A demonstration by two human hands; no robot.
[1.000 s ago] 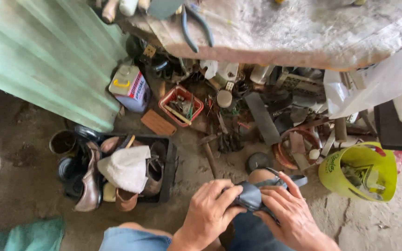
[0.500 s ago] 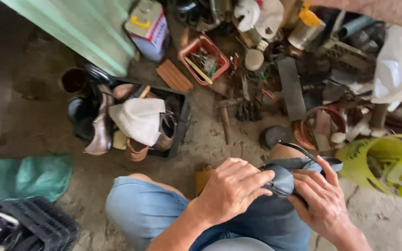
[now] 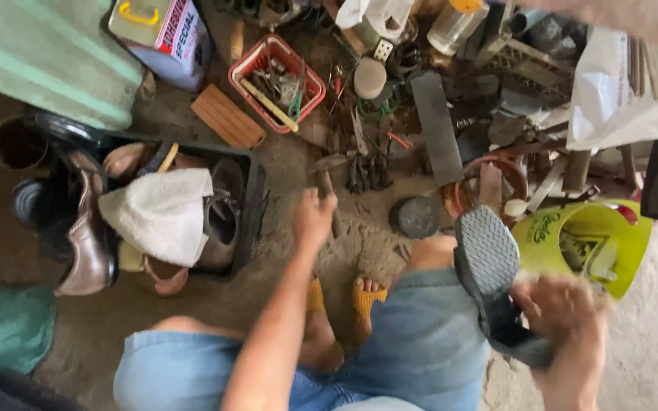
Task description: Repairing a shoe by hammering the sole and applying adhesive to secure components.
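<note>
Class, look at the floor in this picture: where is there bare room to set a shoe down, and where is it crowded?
Bare floor lies between the black tray and the left hand. Around the red basket it is crowded with tools.

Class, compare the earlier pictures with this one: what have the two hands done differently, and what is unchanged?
The left hand has let go of the dark sandal and reached forward to the hammer on the floor. The right hand still holds the sandal, now sole up. The shoe tray is unmoved.
</note>
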